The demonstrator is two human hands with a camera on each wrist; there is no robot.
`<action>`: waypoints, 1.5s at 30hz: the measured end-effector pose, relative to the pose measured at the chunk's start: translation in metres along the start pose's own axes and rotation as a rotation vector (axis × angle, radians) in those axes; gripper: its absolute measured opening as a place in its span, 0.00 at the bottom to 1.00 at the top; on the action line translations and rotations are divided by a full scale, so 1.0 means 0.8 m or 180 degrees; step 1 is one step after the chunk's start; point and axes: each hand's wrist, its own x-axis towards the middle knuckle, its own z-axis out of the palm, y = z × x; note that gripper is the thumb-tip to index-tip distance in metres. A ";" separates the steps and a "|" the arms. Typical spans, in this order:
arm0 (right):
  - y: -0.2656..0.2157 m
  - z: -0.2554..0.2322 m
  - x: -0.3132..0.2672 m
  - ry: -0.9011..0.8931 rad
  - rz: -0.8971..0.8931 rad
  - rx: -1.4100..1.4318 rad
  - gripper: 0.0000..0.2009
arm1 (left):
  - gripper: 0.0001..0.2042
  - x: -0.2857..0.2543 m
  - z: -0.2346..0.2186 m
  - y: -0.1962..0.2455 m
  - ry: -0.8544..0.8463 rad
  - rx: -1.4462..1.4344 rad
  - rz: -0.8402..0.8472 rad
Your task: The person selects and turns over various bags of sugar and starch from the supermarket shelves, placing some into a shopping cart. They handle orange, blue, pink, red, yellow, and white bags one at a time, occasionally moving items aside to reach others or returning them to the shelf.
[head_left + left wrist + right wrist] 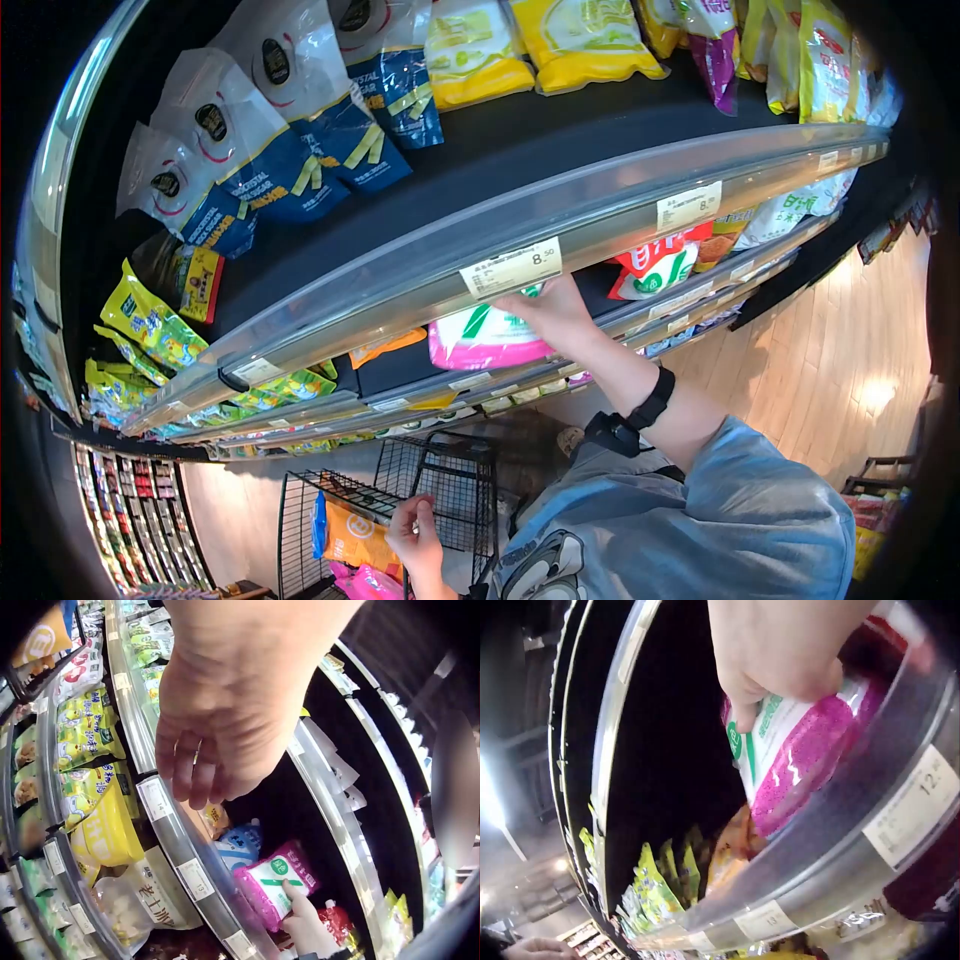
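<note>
My right hand [560,318] reaches under a shelf edge and grips a pink-and-white plastic bag [478,350] with green print. In the right wrist view the thumb lies across the face of the bag [806,761], whose purple-pink contents show through clear film. The left wrist view shows the same bag [259,900] tilted at the shelf front, the right hand [306,924] at its lower corner. Low beside the shopping cart, my left hand [416,538] hangs with loosely curled fingers and holds nothing.
A wire shopping cart [440,475] contains an orange package [358,535] and a pink package [365,582]. Blue-and-white sugar bags [270,165] stand on the upper shelf. A clear shelf lip [400,265] with price tags runs above the right hand. A red-and-white bag [655,265] lies farther right.
</note>
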 end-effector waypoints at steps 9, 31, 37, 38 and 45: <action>-0.009 0.074 -0.117 -0.2178 0.0745 0.0087 0.31 | 0.22 0.022 0.030 0.069 -0.0049 -0.2117 -0.0327; -0.045 0.109 -0.144 -0.2486 0.1120 -0.0670 0.18 | 0.34 -0.016 0.010 0.100 -0.0023 -0.0349 -0.0011; -0.068 0.126 -0.170 -0.3012 -0.0388 -0.0723 0.25 | 0.34 -0.023 0.003 0.091 -0.0318 -0.2347 -0.0237; -0.070 0.127 -0.166 -0.3031 -0.0401 -0.0702 0.25 | 0.33 -0.023 0.000 0.081 -0.0130 -0.2387 -0.0376; -0.064 0.115 -0.138 -0.1821 -0.0519 -0.0846 0.20 | 0.35 -0.027 -0.027 0.101 -0.0265 -0.3282 -0.1064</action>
